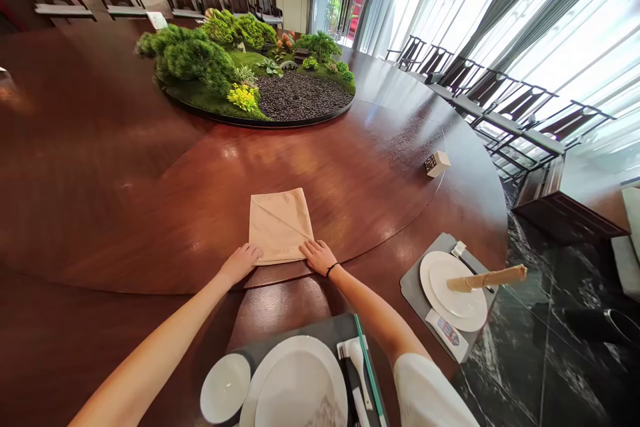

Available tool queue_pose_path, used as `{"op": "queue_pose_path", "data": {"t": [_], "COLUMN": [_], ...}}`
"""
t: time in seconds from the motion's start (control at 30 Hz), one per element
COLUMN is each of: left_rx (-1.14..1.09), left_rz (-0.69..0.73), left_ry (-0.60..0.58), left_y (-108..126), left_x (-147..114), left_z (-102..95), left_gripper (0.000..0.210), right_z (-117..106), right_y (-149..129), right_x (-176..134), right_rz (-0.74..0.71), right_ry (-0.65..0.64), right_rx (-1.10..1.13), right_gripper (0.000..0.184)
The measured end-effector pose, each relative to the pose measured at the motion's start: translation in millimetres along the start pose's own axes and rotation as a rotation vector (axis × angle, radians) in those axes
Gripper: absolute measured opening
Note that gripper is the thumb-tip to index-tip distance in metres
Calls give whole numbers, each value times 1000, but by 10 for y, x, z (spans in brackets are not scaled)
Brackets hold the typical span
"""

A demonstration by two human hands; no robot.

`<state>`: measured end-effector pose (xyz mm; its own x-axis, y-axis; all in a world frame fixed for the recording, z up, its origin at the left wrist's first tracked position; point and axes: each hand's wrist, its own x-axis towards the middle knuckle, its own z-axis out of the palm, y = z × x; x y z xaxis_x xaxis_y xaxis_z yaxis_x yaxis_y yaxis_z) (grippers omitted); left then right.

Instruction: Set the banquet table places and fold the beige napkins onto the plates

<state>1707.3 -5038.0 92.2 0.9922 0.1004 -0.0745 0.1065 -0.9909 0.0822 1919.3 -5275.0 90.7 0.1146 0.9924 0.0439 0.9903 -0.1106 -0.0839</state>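
A beige cloth napkin [281, 223], folded into a square with a diagonal fold line across its top, lies on the round wooden table. My left hand [242, 264] grips its near left corner, fingers curled at the edge. At the near right corner, my right hand [320, 257], with a dark band on the wrist, holds the cloth between fingers and thumb. The thumbs are partly hidden. Closer to me, a grey placemat [280, 340] carries stacked white plates [287, 380], a white bowl [226, 387], a white spoon [357, 363] and green chopsticks [369, 367].
A miniature garden [210, 80] on a round tray stands mid-table. On the right are another plate setting [433, 280] with a rolled napkin [487, 278] and a small box [437, 164]. Dark chairs [520, 107] line the curtained windows.
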Motion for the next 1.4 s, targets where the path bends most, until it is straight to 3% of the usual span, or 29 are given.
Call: {"op": "queue_pose_path", "data": {"t": [0.23,0.33,0.47,0.6,0.7,0.77,0.83,0.9,1.0,1.13,1.23,1.4], "left_rx": [4,47,31,-312,-746,-989,-1086,-976,-529,-56,21,-29], "left_rz": [-191,-225,-201,-148,-265,-371,-417,-411,-306,-140,-115,-71], "left_ry": [73,56,62,79,27,-25,-42,-11,58,51,-4,-28], "left_y": [407,471,417,356,302,238,159,90,76,249,398,520], "left_x": [110,157,38,-234,-415,-472,-467,-416,-299,-130,-24,73], "left_z": [60,82,103,117,155,169,149,87,-41,-107,-68,-34], "left_gripper": [35,27,32,21,6,13,21,20,12,32,32,49], "right_z": [172,192,139,139,204,230,212,157,68,38,29,-92], "right_y": [-308,-158,213,349,253,190,169,185,216,201,166,-11], "right_x": [269,303,100,-256,-451,-480,-423,-307,-115,18,11,-38], "right_rz": [-33,-40,10,57,229,320,352,335,181,-24,-9,132], "right_ry": [13,-4,-7,-34,-32,-45,-57,-29,7,-65,-70,-65], "right_rx": [-18,-19,96,424,667,756,779,707,447,156,94,80], "right_gripper": [40,38,33,31,19,14,13,11,18,22,22,27]}}
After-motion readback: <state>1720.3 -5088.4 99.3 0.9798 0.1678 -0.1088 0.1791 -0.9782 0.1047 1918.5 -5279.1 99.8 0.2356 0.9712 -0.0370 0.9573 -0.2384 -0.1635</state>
